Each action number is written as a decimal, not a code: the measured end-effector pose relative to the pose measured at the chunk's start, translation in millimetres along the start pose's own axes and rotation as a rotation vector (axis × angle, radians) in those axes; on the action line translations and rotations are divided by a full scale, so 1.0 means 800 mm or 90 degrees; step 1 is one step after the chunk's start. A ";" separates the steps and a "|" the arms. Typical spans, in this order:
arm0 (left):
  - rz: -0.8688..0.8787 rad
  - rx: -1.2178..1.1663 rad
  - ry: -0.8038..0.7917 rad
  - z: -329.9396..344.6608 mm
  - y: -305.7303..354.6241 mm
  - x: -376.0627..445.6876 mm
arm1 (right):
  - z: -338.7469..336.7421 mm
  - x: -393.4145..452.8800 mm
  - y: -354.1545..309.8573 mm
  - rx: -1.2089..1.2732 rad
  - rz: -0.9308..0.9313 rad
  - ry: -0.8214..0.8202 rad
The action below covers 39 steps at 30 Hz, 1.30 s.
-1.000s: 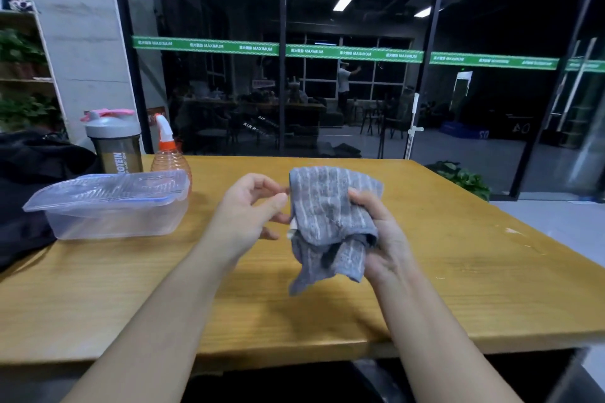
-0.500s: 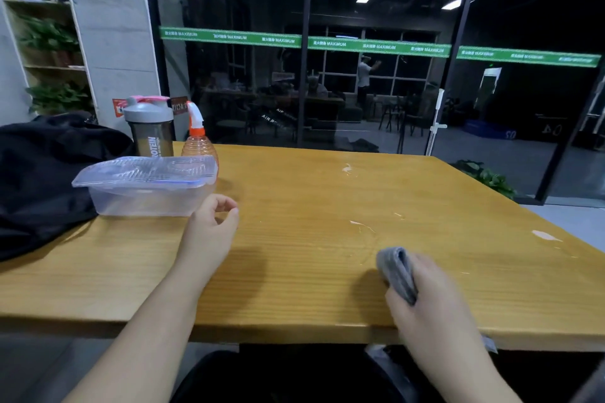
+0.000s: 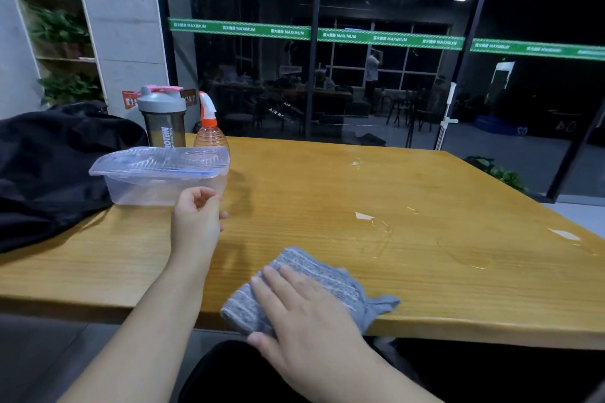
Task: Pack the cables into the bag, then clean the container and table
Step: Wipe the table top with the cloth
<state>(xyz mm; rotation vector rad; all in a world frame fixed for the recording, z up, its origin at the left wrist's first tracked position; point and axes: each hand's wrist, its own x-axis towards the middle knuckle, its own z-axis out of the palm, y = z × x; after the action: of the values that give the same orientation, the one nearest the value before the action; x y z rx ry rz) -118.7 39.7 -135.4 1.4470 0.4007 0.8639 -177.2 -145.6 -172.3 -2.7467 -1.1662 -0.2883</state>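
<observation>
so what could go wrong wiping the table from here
The grey cloth under the right hand overhangs the near edge of the table, so it could slip off. The wet patches lie farther right and may be missed. A wide sweep left could nudge the plastic container.

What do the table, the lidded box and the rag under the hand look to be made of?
The table looks like wood or wood veneer: yellow, with long grain lines and a slight sheen. The box seems to be clear plastic, see-through with a ribbed lid. The rag is soft grey cloth, perhaps knit or terry, striped and rumpled under the right hand.
</observation>
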 end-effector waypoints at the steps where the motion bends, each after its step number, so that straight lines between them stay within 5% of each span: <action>1: 0.003 0.001 -0.003 0.001 0.000 -0.001 | -0.004 0.006 -0.005 -0.005 0.003 -0.002; 5: 0.004 0.000 -0.009 0.002 0.001 -0.001 | -0.015 0.038 -0.019 0.061 -0.060 -0.087; 12: 0.029 0.010 0.010 -0.001 0.000 -0.002 | -0.007 0.108 -0.008 0.066 0.003 -0.168; 23: 0.096 0.011 0.008 0.002 -0.008 0.003 | 0.010 0.210 0.008 0.035 0.125 -0.193; 39: 0.068 0.097 0.028 0.005 -0.038 0.019 | 0.034 0.333 0.069 0.048 0.129 -0.187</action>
<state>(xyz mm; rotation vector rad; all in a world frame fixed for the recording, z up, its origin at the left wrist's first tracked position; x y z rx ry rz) -98.1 50.9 -160.3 1.6043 0.4324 0.9695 47.5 6.9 -140.0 -2.8770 -0.9199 0.1857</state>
